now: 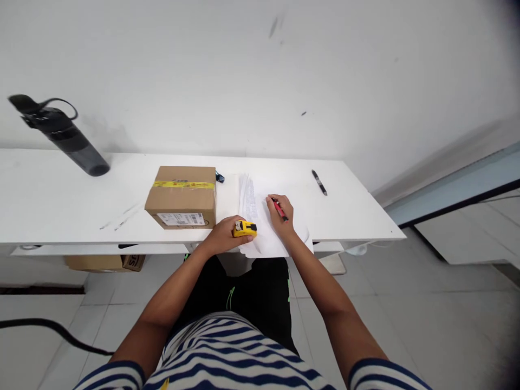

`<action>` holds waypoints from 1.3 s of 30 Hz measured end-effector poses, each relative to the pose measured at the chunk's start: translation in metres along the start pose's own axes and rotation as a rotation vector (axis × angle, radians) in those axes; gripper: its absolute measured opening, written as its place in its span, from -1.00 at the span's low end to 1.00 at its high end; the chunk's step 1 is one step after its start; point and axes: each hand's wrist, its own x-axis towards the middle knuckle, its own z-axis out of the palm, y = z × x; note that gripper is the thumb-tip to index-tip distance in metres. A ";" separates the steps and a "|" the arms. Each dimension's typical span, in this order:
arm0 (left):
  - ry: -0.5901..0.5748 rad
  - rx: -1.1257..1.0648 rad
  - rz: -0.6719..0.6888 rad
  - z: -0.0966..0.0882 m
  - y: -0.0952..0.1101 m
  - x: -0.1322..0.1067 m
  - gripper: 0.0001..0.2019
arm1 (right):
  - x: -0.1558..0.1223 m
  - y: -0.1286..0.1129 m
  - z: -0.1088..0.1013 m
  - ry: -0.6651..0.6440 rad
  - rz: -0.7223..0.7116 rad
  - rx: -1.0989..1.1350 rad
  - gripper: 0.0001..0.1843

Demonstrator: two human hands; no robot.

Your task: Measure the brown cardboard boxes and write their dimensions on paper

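at the table's (357,222) near edge the left hand (224,236) grips a yellow tape measure (245,228), the right hand (283,214) pinches a red pen (279,209) over paper (264,235) with illegible handwriting (250,203), and left stands a carton (184,198) with an unreadable barcode label (181,219).

Label (181,219) and tape (184,184) on box (181,200), handwriting (251,201) on papers (266,244), letters (133,262) on carton (95,262): unclear.

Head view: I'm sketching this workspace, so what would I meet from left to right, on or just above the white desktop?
Dark bottle → cardboard box → yellow tape measure in the left hand → red pen in the right hand → black pen.
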 end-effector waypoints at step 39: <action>0.848 -0.437 0.017 -0.114 -0.033 -0.065 -0.38 | 0.037 -0.241 0.092 -0.717 -0.613 0.029 -0.37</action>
